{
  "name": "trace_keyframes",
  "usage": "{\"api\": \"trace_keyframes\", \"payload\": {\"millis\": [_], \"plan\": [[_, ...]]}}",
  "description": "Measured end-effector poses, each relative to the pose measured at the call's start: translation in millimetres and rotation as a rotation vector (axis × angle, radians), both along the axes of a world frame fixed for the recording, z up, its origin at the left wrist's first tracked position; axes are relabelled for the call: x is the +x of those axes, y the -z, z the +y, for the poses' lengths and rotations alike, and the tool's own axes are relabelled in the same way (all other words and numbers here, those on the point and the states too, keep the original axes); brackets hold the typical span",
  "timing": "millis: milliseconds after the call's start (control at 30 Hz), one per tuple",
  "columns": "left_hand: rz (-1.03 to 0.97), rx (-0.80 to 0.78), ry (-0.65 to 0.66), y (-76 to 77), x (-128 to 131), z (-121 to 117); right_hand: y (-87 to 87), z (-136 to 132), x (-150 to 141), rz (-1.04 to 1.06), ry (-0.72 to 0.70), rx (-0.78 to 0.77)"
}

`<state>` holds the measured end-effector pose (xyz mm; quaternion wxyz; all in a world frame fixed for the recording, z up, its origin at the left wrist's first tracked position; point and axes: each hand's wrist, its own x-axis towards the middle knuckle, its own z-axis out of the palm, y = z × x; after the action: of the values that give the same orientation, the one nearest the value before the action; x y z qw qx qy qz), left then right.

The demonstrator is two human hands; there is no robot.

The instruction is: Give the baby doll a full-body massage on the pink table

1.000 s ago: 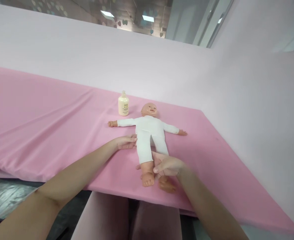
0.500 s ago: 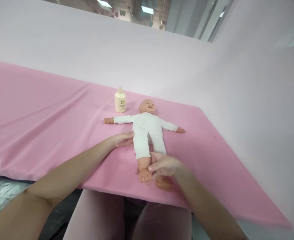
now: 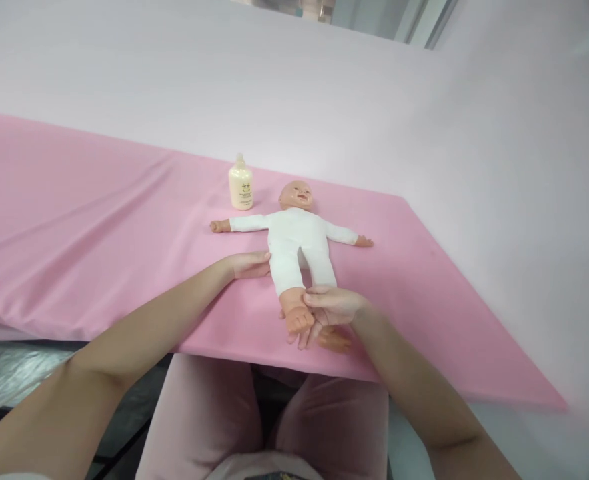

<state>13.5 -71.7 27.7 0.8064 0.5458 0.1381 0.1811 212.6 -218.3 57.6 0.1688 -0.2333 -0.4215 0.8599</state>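
Observation:
A baby doll [image 3: 298,230] in a white body suit lies on its back, arms spread wide and head toward the wall. My left hand [image 3: 251,265] holds the doll's thigh on the left side, its fingers partly hidden beneath the leg. At the ankle of that same leg is my right hand [image 3: 335,305], thumb against the ankle and fingers reaching under the bare foot [image 3: 299,320]. The doll's other foot [image 3: 334,340] shows below my right wrist, partly covered. Beyond the doll's outstretched arm stands a cream-coloured bottle [image 3: 241,185], upright.
Pink cloth [image 3: 99,220] covers the table, with creases at the left. A white wall [image 3: 184,80] rises behind and to the right. My legs [image 3: 209,407] are under the table's front edge.
The view has tilted down, so everything sits higher in the picture. My right thumb has shifted from the foot to the ankle, and the fingers under the foot show more.

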Motion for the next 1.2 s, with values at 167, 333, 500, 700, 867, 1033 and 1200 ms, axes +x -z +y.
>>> {"api": "trace_keyframes", "payload": {"millis": [167,333,500,700,867,1033,1200], "plan": [[0.018,-0.02,0.02,-4.0,-1.2,-3.1,0.0,2.9,2.2,0.008,-0.064,0.009],[0.022,-0.029,0.002,-5.8,-1.3,-4.7,1.1,4.5,5.4,-0.017,-0.08,0.024],[0.015,-0.031,-0.018,-3.4,-0.3,-2.9,3.7,5.2,4.6,-0.03,-0.062,0.019],[0.013,-0.055,0.02,5.5,1.3,3.6,1.7,4.3,3.9,-0.036,-0.08,0.014],[0.012,-0.062,0.083,5.4,2.6,5.8,2.0,4.2,4.0,-0.031,-0.086,0.006],[0.005,-0.064,0.086,4.7,3.8,6.8,3.6,3.7,5.4,-0.058,-0.074,0.015],[0.031,-0.068,0.033,3.9,3.5,7.3,1.1,3.0,5.3,-0.045,-0.071,0.0]]}}
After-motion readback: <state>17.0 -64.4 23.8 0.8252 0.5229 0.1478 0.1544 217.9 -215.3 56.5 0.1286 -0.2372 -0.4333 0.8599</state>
